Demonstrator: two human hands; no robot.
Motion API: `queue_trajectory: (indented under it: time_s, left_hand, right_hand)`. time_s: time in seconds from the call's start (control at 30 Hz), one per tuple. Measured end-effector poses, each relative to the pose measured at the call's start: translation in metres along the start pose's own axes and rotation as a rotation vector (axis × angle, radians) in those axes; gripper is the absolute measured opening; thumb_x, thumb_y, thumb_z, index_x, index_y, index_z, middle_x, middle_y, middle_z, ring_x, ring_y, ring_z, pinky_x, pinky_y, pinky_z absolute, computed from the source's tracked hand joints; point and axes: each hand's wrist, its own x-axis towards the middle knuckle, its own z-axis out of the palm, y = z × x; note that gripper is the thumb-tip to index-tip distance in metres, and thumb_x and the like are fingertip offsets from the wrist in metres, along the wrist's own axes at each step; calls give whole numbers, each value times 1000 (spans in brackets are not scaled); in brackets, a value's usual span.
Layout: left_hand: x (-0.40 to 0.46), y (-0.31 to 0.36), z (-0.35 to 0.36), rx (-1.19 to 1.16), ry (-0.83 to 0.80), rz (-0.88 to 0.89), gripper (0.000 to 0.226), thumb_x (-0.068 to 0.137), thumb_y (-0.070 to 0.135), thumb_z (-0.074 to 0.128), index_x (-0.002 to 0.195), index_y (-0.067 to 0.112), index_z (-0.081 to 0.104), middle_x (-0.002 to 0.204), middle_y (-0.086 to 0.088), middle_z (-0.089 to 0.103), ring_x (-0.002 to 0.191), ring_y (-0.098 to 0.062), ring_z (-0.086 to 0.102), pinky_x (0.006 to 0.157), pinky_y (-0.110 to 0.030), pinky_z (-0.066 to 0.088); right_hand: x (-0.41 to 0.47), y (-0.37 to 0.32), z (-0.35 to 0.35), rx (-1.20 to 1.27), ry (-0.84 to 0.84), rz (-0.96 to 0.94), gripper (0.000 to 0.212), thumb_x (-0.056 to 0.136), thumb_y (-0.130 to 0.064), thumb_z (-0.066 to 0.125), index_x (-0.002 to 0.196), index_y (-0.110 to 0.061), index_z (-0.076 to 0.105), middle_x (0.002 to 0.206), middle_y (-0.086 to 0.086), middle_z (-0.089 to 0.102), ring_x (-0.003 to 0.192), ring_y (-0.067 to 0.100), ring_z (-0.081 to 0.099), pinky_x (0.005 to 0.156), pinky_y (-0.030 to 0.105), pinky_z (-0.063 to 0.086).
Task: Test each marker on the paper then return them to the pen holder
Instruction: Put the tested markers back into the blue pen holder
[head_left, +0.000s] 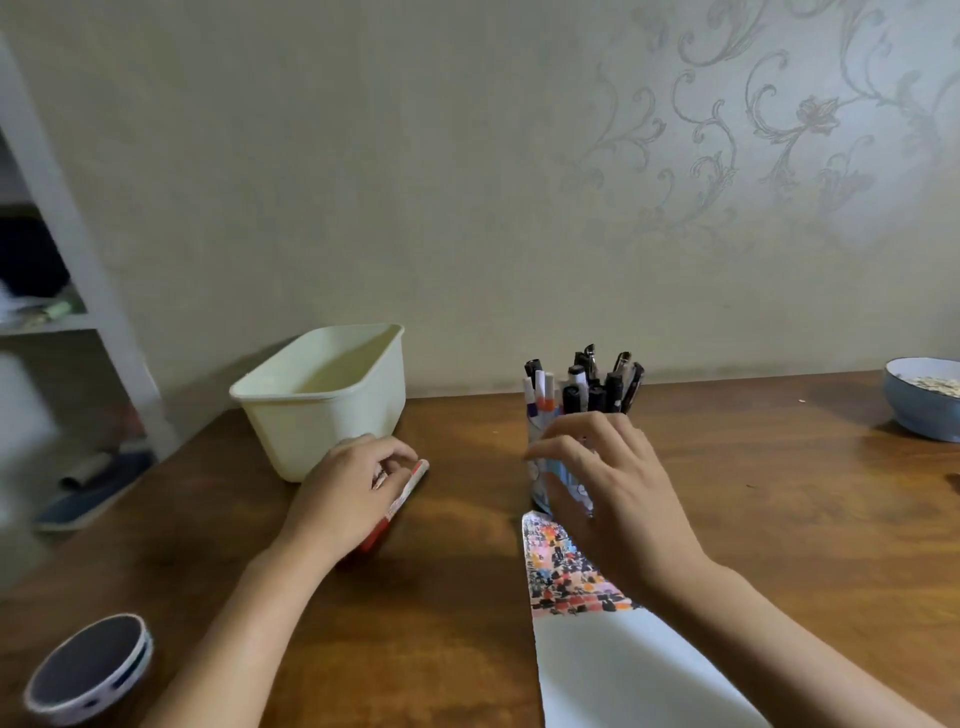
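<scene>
My left grip (353, 483) pinches a red-capped marker (400, 501) low over the table (753, 493); my right grip (602, 478), fingers loose, reaches the pen holder (540, 483). I'd uncap squarely, then stroke bare paper (623, 670).

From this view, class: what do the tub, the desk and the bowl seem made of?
Tub: likely plastic, cream, matte, with a moulded rolled rim. Desk: wood or wood veneer, brown grain with a soft sheen. Bowl: perhaps glazed ceramic, blue-grey and smooth; enamelled metal is possible.

On the table (467, 597), the tub (322, 400) stands left of the pen holder (550, 483); the paper (613, 665) lies before the holder, the bowl (922, 402) far right.
</scene>
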Motion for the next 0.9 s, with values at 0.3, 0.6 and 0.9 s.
queue_trajectory:
  time_s: [0.3,0.6,0.9]
  left_hand:
    - [-9,-8,7,364,-140,30,24,91,41,63,115,37,61,87,14,52,97,-13,49,69,-28,34]
    - [-16,19,9,263,-89,53,24,88,23,65,98,36,47,89,12,54,83,-8,54,59,-23,39]
    - [-17,37,-3,-121,-84,138,18,90,20,69,87,33,58,95,17,55,90,-3,55,72,-14,45]
  right_hand:
    - [-9,2,14,135,-225,40,12,93,-23,66,100,-31,71,101,-14,64,93,12,57,71,29,53]
    - [-8,-1,13,153,-346,65,24,94,-36,48,105,-35,69,100,-18,64,90,9,55,68,22,48]
    - [-9,-3,12,159,-430,114,31,100,-36,56,131,-36,60,119,-16,62,102,-1,49,75,4,29]
